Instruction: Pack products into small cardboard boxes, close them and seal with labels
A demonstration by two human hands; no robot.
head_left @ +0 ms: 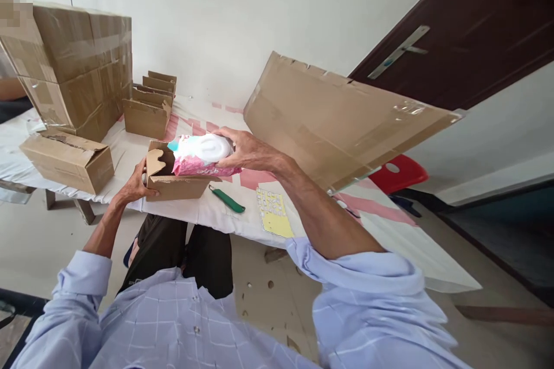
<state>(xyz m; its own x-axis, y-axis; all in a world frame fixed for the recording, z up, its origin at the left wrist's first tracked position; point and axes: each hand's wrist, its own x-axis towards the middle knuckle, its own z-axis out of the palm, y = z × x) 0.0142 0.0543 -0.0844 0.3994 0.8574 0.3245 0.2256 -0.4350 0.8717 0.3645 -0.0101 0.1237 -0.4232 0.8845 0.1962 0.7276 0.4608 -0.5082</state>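
Over an open cardboard box [177, 189] at the table's front edge, my right hand [242, 150] grips a pink and white wipes pack [203, 153] with a white lid. The pack lies on its long side, partly above the box's opening; how deep it sits in the box is hidden. My left hand [137, 184] holds the box's left end, thumb at the front and fingers around the side. Just right of the box lies a green utility knife [228, 200]. A yellow sticker sheet [274, 212] lies farther right.
Taped cardboard cartons [73, 63] are stacked at the left. A long box [69, 158] lies before them, and several open small boxes [147, 112] stand behind. A large cardboard sheet [329, 115] leans at the back right, near a red chair [398, 176].
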